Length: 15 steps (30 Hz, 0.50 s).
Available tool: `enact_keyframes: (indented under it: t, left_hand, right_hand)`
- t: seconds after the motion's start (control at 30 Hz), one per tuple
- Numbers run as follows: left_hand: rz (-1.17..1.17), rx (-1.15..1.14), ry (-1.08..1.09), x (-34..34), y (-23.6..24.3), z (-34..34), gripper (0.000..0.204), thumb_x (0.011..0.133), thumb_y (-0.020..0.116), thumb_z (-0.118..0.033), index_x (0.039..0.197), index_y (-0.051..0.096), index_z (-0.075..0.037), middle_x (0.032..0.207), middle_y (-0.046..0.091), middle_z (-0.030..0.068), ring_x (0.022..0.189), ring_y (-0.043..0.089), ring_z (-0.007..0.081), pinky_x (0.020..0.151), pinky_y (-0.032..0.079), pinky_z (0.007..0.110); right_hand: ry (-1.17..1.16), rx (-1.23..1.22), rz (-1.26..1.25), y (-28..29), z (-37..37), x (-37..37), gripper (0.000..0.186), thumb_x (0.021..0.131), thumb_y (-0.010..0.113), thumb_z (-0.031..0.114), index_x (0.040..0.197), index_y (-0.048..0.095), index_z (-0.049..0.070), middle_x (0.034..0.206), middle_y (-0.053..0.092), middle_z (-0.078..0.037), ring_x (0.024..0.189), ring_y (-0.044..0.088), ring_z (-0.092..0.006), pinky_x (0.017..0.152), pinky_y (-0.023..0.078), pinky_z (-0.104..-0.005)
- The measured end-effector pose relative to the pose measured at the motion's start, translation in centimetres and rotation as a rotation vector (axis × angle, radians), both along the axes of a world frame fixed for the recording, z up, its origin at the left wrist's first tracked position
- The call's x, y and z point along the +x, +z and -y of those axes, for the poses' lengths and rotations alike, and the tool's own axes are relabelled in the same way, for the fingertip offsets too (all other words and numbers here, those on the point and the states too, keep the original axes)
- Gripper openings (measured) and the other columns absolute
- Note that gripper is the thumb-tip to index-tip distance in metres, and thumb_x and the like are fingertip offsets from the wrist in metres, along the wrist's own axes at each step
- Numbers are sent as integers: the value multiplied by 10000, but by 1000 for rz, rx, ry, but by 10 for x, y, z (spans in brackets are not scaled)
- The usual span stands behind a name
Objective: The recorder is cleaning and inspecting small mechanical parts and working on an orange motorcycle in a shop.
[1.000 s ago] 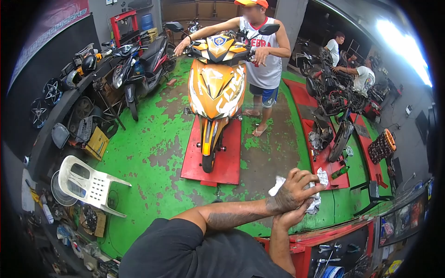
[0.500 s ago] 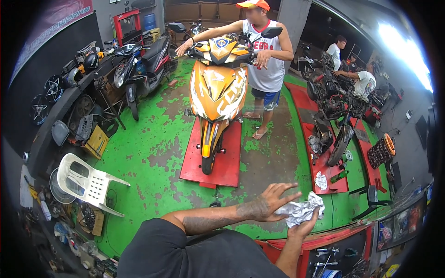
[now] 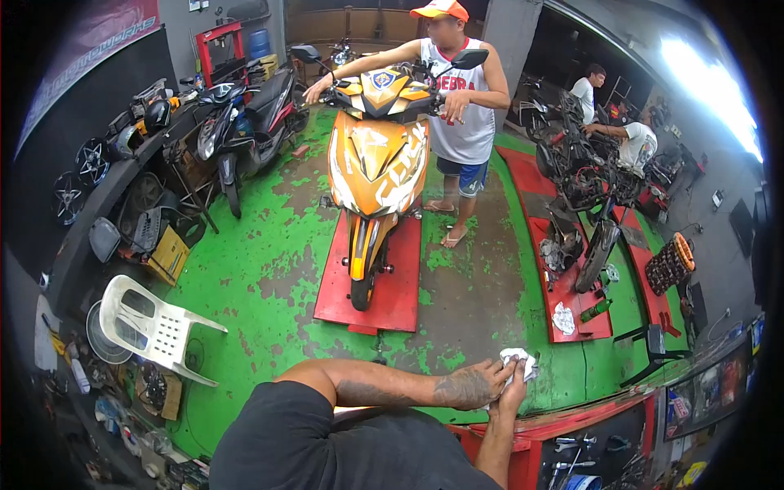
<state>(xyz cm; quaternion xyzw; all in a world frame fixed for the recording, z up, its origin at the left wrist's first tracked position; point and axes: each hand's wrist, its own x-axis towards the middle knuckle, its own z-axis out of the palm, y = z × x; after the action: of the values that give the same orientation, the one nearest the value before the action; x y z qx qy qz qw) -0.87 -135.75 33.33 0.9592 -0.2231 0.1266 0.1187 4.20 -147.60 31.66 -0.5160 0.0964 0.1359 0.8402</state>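
A crumpled white-grey cloth [image 3: 518,358] is bunched between my two hands, low and right of the middle. My left hand [image 3: 483,384] reaches across from the left and presses its closed fingers on the cloth. From below, my right hand [image 3: 511,394] grips the same cloth, its fingers wrapped round it. Much of the cloth is hidden by the fingers. Beyond my hands an orange and white scooter [image 3: 377,167] stands on a red lift platform [image 3: 339,286]. A person in a white sleeveless shirt [image 3: 461,122] stands beside it, with hands by the handlebar.
On the left is a white plastic chair [image 3: 167,331], with a dark scooter [image 3: 245,122] farther back. A partly stripped motorcycle [image 3: 596,188] with people by it stands at right, near a green bottle [image 3: 596,310] and another cloth [image 3: 563,318]. A tool cart [image 3: 572,449] is close at my right.
My left hand, open with fingers spread before, has closed onto the cloth. The cloth is squeezed into a smaller bundle, and both hands have moved slightly left.
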Motion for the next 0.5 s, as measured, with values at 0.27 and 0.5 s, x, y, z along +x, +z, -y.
enact_keyframes:
  t: [0.27,0.5]
  left_hand:
    - [219,-232,-299,-3,93,-34,702,749,658,-309,1361,456,-30,1340,466,161,1182,497,317,955,435,422]
    - [273,-355,-298,32,27,-32,462,747,676,-287,1140,574,-64,845,570,73,755,598,266,642,476,375]
  right_hand:
    - [270,463,-86,55,9,-26,651,970,312,589,1286,482,46,1264,542,-110,1177,534,-252,988,455,-412]
    - [362,516,-26,24,-4,-30,533,1004,287,507,1274,493,96,1267,548,-59,1191,522,-211,1015,424,-383]
